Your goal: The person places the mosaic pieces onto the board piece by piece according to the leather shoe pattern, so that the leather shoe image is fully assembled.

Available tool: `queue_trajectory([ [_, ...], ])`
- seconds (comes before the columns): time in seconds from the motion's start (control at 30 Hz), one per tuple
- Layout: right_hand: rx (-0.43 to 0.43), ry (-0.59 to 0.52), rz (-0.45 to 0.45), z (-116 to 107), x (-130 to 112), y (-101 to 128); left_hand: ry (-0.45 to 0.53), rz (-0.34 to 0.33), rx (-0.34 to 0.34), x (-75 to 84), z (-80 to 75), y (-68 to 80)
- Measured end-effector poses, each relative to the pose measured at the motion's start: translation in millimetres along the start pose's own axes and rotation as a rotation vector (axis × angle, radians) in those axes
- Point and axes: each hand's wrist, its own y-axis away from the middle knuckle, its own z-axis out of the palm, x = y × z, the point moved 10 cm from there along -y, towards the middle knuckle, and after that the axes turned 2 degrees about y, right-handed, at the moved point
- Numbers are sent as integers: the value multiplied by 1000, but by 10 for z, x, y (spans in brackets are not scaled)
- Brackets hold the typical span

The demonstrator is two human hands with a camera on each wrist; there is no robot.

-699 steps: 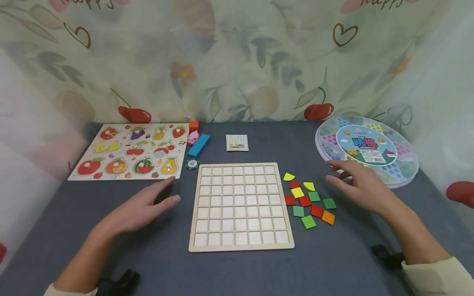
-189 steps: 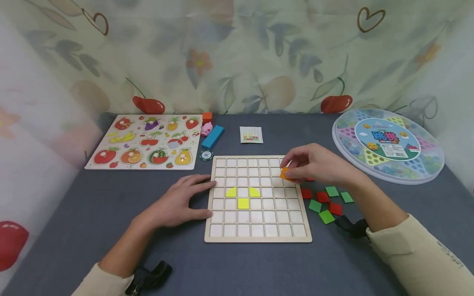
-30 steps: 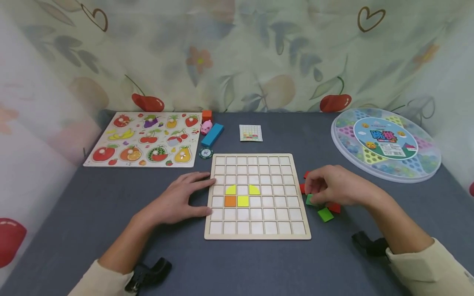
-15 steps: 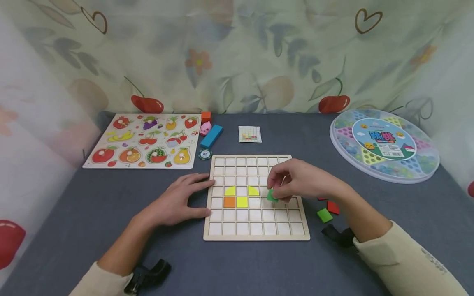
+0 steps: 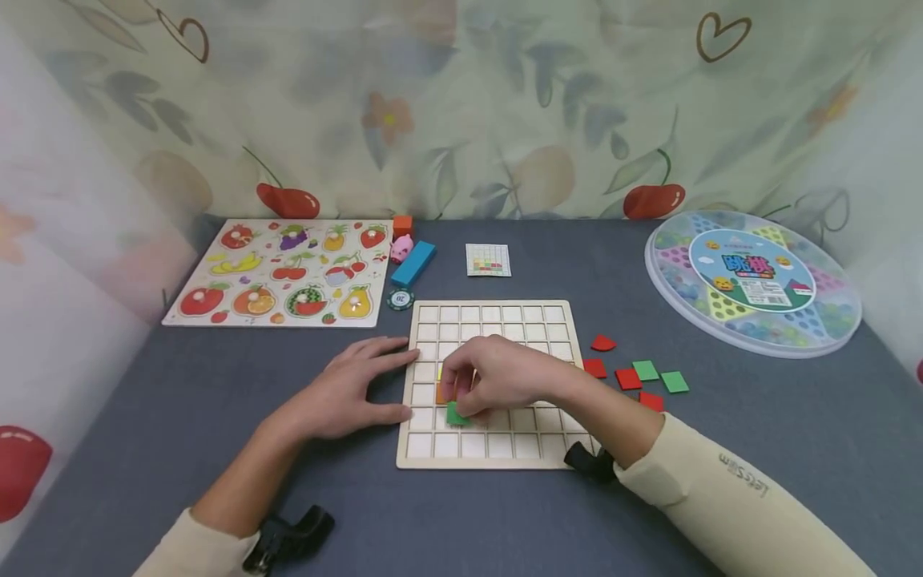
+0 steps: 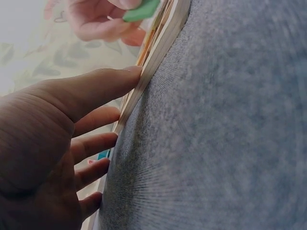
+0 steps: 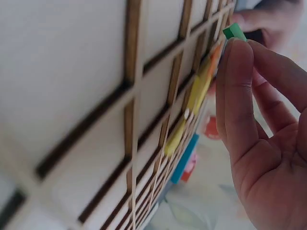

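My right hand (image 5: 497, 377) pinches a green square tile (image 5: 456, 415) between thumb and fingers, low over the left part of the wooden grid board (image 5: 433, 445). In the right wrist view, the green tile (image 7: 234, 31) stands out past the fingertips, tilted. Yellow tiles (image 7: 197, 93) and an orange tile (image 7: 215, 55) lie in the grid cells; the right hand mostly hides them in the head view. My left hand (image 5: 346, 393) rests with fingers spread against the board's left edge, thumb (image 6: 112, 84) touching its side.
Right of the board lie loose tiles: a red quarter-round (image 5: 602, 343), several red squares (image 5: 628, 379) and green squares (image 5: 675, 382). Behind stand a pattern card (image 5: 488, 260), a blue block (image 5: 414, 264), a chip (image 5: 401, 299), a fruit puzzle (image 5: 288, 276) and a round game box (image 5: 753, 280).
The right hand picked up the green tile from the right-hand pile and carried it left across the board. Earlier, the orange tile was set beside the yellow square. The left hand stays in place.
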Motion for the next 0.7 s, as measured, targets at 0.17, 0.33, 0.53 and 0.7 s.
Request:
queue_trajectory([
  [0.17, 1, 28, 16, 71, -44, -95, -2, 10, 3, 3, -1, -3],
  [0.33, 8, 74, 6, 113, -84, -140, -7, 4, 4, -14, 0, 12],
  [0.53, 23, 222, -16, 124, -163, -147, 0, 0, 7, -20, 3, 13],
  [0.7, 40, 348, -49, 128, -225, -124, 1, -2, 14, -14, 3, 6],
])
